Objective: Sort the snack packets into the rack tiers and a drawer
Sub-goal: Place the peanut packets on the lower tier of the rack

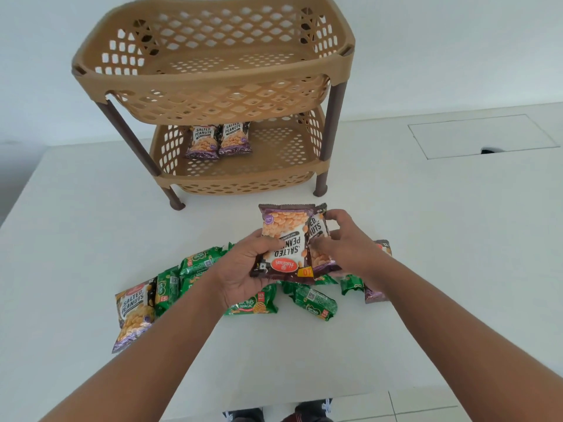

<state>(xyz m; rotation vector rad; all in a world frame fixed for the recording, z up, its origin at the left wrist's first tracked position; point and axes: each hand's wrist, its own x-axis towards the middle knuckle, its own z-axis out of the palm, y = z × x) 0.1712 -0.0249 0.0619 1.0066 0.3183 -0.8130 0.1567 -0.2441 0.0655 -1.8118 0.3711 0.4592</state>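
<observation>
Glossy crinkled peanut packets in both hands; lattice rack.

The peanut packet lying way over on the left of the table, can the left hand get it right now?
Probably not yet. The left hand is already holding a peanut packet, so its grip is full. Nothing covers the loose peanut packet on the table, so once the hand is free it looks easy to reach.
</observation>
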